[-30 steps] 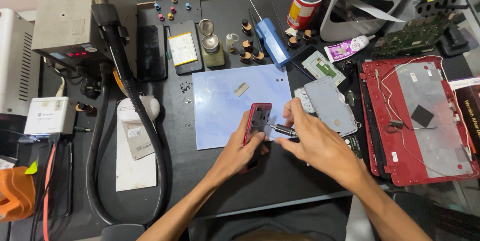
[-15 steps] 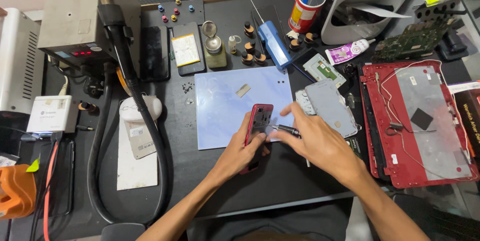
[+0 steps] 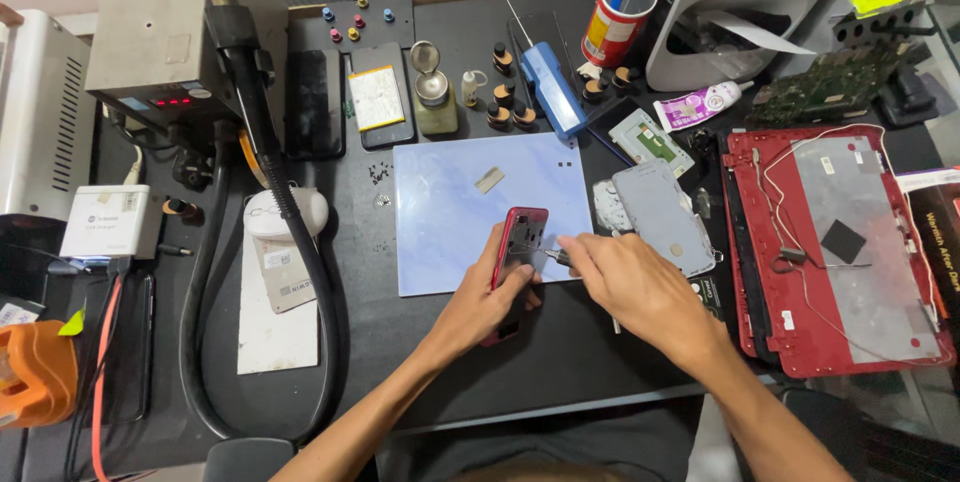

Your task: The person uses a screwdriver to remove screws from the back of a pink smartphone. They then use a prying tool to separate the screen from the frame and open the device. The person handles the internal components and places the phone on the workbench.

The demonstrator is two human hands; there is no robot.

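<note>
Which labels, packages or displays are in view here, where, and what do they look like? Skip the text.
Tin can: top centre, red and yellow label, holding tools.
Tube: right of the can, lying flat, white and purple.
Station display: upper left, red lit digits.
White box: left edge, small dark round mark.

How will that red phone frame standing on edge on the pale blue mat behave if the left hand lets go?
The red phone frame would probably tip flat: it stands on a thin edge, propped by the left hand. It looks stiff and light, an opened shell. The pale blue mat looks smooth, so it may slide.
</note>
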